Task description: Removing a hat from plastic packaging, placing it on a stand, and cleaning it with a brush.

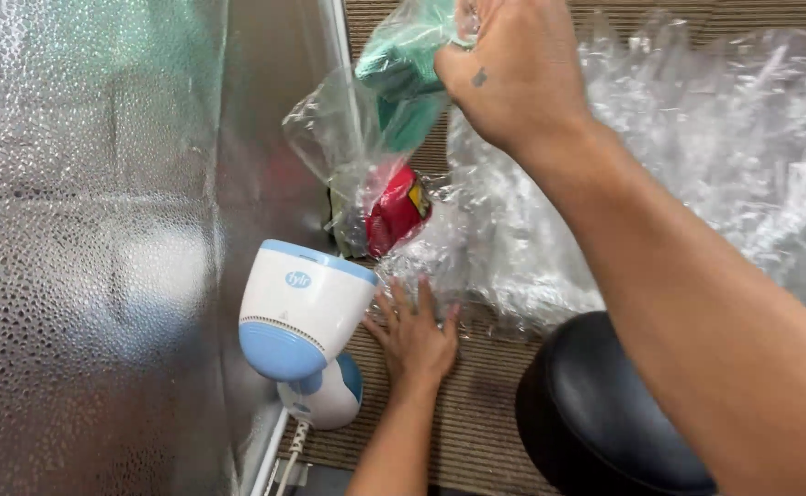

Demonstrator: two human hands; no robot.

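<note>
From the left, I see a dimpled metal panel (81,248), then a white-and-blue handheld appliance (304,317). My left hand (414,335) lies flat, fingers spread, on the ribbed carpet (476,413). My right hand (511,69) pinches the clear plastic bag (380,147) of green and red cloth at its neck; I judge it light, soft, slippery. Crumpled plastic (697,156) and a black stool (596,413) sit rightward.
</note>
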